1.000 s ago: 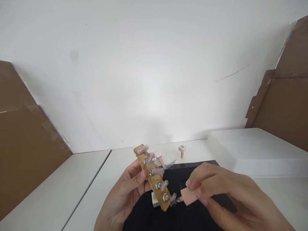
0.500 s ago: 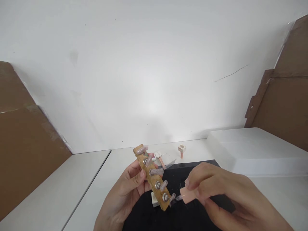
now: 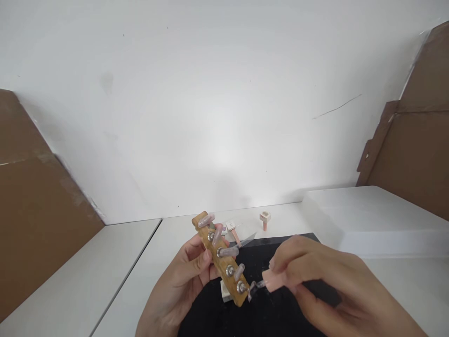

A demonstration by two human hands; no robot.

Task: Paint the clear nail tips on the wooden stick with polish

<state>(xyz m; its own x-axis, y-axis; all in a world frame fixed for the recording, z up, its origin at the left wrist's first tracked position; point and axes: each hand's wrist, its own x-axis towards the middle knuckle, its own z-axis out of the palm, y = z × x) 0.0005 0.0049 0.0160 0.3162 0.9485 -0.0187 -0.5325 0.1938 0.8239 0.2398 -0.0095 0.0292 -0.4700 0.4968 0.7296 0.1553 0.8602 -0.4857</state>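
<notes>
A wooden strip (image 3: 224, 267) with metal studs, each bearing a glossy pinkish nail tip, is tilted in my left hand (image 3: 187, 276), its fingers wrapped around the upper part. My right hand (image 3: 315, 276) pinches a peach-coloured cap (image 3: 274, 280). From the cap a thin brush (image 3: 261, 284) points left to the lowest nail tip (image 3: 252, 291) and appears to touch it. Behind the strip's lower part, a white block-shaped bottle (image 3: 226, 292) is partly hidden on the black mat (image 3: 280, 257).
Beyond the mat stand a small white-and-peach bottle (image 3: 265, 221) and another bottle (image 3: 233, 230) lying tilted beside a clear pointed sheet (image 3: 249, 240). A white plastic box (image 3: 379, 222) is at right. Brown cardboard (image 3: 31, 201) borders the left side.
The cap and brush in my right hand have tilted slightly, and the brush now lies closer against the lowest nail tip. The strip's top has shifted slightly left.
</notes>
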